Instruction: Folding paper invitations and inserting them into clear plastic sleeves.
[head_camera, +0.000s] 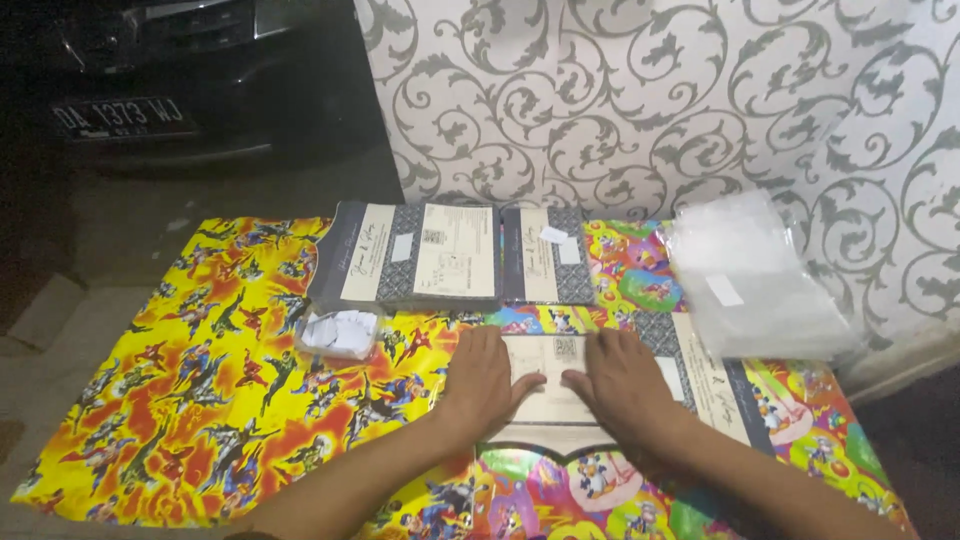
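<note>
On a bright cartoon-print sheet (200, 400), the left hand (480, 380) and right hand (625, 385) press flat, fingers released, on a cream folded card (545, 385) with grey patterned border.

We've got our left hand (480, 385) and right hand (625, 385) flat on a cream card (545, 385), card stacks (450, 255) lying past our fingertips.

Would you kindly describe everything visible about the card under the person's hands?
The card is cream paper, apparently folded, with a dark patterned border panel to its right. It lies flat on the colourful cartoon-print sheet. The left hand and right hand press palm-down on it, fingers spread, covering much of its face.
</note>
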